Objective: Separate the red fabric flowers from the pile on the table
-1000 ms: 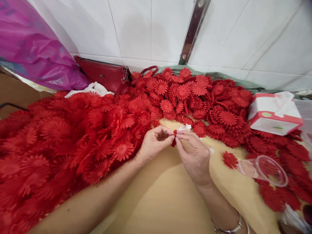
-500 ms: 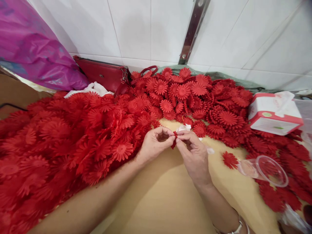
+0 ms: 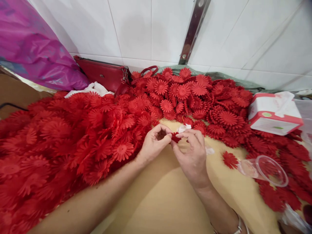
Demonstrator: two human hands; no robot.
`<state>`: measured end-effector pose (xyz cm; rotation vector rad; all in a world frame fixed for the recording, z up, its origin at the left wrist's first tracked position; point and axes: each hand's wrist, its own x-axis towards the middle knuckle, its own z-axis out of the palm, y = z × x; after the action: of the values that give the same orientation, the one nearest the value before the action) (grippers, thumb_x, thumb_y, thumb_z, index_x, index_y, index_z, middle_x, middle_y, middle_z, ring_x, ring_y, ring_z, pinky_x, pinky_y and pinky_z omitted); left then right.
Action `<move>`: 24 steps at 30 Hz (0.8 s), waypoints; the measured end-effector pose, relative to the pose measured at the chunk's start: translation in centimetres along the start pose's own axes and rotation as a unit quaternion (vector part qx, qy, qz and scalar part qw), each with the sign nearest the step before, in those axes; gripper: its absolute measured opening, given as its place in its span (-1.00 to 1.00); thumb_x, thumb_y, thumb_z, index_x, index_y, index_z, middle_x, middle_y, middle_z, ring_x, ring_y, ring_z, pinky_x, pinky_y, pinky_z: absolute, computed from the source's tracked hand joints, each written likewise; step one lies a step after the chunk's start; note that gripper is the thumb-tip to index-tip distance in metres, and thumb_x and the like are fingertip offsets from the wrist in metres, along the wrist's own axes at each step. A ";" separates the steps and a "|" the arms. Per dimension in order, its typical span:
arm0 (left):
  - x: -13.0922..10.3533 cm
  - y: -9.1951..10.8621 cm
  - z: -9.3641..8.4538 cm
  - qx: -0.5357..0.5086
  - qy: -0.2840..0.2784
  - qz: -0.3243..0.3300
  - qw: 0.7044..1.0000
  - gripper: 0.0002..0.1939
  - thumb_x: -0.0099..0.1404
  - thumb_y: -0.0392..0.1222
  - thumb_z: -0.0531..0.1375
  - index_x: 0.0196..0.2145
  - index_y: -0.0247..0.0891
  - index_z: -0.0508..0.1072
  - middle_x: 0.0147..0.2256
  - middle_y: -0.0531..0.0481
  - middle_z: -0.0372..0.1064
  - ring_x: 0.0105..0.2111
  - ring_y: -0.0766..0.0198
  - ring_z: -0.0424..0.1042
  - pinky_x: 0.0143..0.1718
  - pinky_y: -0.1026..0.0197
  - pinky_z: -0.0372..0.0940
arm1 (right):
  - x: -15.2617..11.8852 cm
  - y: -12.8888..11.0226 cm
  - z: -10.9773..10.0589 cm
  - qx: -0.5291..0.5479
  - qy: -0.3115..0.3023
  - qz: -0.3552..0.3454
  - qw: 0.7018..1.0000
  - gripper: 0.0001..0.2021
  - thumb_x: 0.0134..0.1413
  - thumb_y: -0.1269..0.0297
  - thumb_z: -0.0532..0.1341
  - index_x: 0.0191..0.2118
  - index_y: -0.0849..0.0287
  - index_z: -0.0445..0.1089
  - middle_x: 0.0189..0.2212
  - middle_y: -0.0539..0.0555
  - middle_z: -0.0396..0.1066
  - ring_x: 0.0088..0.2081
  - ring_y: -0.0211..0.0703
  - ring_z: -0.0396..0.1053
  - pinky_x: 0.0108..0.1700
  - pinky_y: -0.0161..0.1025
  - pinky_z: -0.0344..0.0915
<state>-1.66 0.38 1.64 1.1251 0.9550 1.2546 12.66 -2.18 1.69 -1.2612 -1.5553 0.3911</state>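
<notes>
A small red flower piece (image 3: 175, 137) is pinched between my two hands above the tan table (image 3: 156, 198). My left hand (image 3: 154, 143) grips its left side between thumb and fingertips. On the other side, my right hand (image 3: 192, 156) has thumb and index finger closed on the piece, partly hiding it. Crumpled white tissue (image 3: 184, 128) lies just behind the fingers. A large heap of red petalled flowers (image 3: 97, 130) spreads to the left, and a further heap (image 3: 182, 92) rises behind the hands. One flower (image 3: 229, 160) lies alone to the right.
A clear plastic cup (image 3: 271, 170) lies on its side at the right, near a tissue box (image 3: 275, 113). Behind the left heap are a red purse (image 3: 102, 73) and a purple bag (image 3: 41, 48). The tiled wall (image 3: 146, 32) bounds the back.
The red piece looks more spread out between my fingers. My right hand has shifted slightly left, and its thumb and fingers have changed their hold. My left hand has barely moved.
</notes>
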 end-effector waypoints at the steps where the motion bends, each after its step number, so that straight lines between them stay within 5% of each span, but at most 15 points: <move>1: -0.1 0.0 0.0 -0.004 -0.008 -0.006 1.000 -0.83 0.18 -0.17 0.31 -0.37 -0.28 0.41 -0.43 0.07 0.37 -0.42 0.36 0.35 -0.31 0.29 0.29 | -0.1 -0.1 0.0 -0.023 -0.001 -0.020 1.000 -0.91 0.12 0.34 0.36 -0.23 0.11 0.49 -0.21 0.11 0.41 -0.09 -0.05 0.41 0.04 0.00 0.36; 9: 0.0 0.3 -0.1 -0.021 -0.057 -0.030 0.998 -0.85 0.17 -0.20 0.31 -0.36 -0.29 0.42 -0.43 0.06 0.39 -0.45 0.37 0.35 -0.35 0.28 0.28 | -0.1 0.0 0.3 -0.018 0.004 -0.023 1.000 -0.91 0.14 0.43 0.29 -0.24 0.12 0.50 -0.15 0.15 0.46 -0.04 -0.03 0.44 0.07 0.02 0.36; 13: -0.1 0.5 0.0 -0.019 -0.064 -0.026 0.997 -0.87 0.15 -0.22 0.30 -0.38 -0.29 0.42 -0.42 0.07 0.36 -0.43 0.36 0.34 -0.33 0.28 0.27 | -0.2 0.0 0.4 0.074 -0.016 0.070 0.995 -0.95 0.14 0.37 0.28 -0.34 0.11 0.46 -0.16 0.11 0.47 -0.05 -0.05 0.43 0.02 -0.02 0.35; 17: 0.1 0.2 -0.2 -0.015 -0.009 -0.024 1.000 -0.86 0.11 -0.21 0.32 -0.41 -0.28 0.42 -0.42 0.08 0.34 -0.39 0.36 0.30 -0.29 0.29 0.22 | -0.3 0.4 0.6 0.244 -0.011 0.172 0.954 -0.96 0.14 0.31 0.30 -0.34 0.09 0.46 -0.17 0.04 0.48 -0.07 -0.13 0.43 0.02 -0.12 0.32; 24: 0.9 -1.2 -0.6 -0.100 0.125 -0.032 0.987 -0.83 0.12 -0.18 0.28 -0.38 -0.24 0.35 -0.44 0.15 0.23 -0.47 0.41 0.16 -0.38 0.34 0.11 | 1.4 2.0 -0.6 0.416 0.117 0.233 0.871 -0.89 -0.01 0.28 0.41 -0.38 0.05 0.47 -0.30 -0.09 0.54 -0.21 -0.25 0.46 -0.06 -0.23 0.35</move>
<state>-1.88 1.39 0.41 0.7868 1.0175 1.4274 14.36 -0.38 1.14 -0.9121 -0.6964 1.0482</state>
